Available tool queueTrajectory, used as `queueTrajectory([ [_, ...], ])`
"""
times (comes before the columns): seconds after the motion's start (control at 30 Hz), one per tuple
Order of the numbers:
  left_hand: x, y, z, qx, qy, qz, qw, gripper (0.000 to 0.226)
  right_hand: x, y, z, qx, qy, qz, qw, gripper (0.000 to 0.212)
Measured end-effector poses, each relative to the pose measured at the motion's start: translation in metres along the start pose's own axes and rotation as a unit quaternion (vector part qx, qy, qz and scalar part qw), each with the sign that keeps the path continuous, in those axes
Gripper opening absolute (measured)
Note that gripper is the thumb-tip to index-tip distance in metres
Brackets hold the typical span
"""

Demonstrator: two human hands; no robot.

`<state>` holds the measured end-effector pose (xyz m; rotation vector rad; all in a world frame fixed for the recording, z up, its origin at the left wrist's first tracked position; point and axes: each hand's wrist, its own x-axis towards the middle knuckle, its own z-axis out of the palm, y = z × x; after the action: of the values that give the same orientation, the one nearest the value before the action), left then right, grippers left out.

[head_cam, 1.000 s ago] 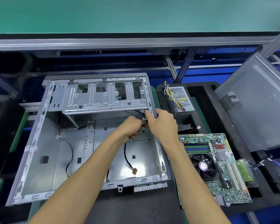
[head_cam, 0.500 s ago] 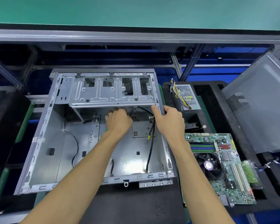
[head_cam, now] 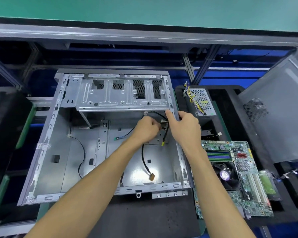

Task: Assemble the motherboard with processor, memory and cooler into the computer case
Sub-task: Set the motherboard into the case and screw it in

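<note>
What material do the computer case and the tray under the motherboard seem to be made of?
The computer case looks like bare sheet metal, probably steel, with a dull silver finish: it shows stamped slots, folded edges and a soft glare on its floor. The tray under the motherboard looks like matte black foam or moulded plastic: it has thick rounded walls and no shine; which of the two cannot be told.

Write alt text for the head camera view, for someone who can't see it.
A person's left hand grips black cables inside an open, empty metal computer case while the right hand holds the case's right edge. The motherboard, with memory and cooler fan fitted, lies outside the case to its right, below a power supply.
</note>
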<state>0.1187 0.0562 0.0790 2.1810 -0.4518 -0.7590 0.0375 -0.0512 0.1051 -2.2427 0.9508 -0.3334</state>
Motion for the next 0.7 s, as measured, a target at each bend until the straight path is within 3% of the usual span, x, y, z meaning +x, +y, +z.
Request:
queueTrajectory([
  [0.1, 0.0021, -0.0008, 0.0050, 0.048, 0.047, 0.034, 0.997, 0.027, -0.0001, -0.0001, 0.0001, 0.000, 0.002, 0.004, 1.000, 0.051],
  [0.27, -0.0040, -0.0075, 0.0010, 0.096, 0.017, 0.127, 0.987, 0.038, 0.0005, 0.0005, 0.0002, -0.006, 0.002, 0.006, 1.000, 0.047],
  [0.47, -0.0047, -0.0033, 0.0045, 0.015, 0.054, 0.099, 0.993, 0.036, 0.0007, 0.0007, 0.0010, 0.000, 0.010, 0.010, 1.000, 0.050],
  [0.7, -0.0002, -0.0012, 0.0054, -0.066, 0.040, 0.033, 0.996, 0.025, 0.0005, 0.0008, 0.0013, 0.003, 0.013, 0.010, 1.000, 0.052],
])
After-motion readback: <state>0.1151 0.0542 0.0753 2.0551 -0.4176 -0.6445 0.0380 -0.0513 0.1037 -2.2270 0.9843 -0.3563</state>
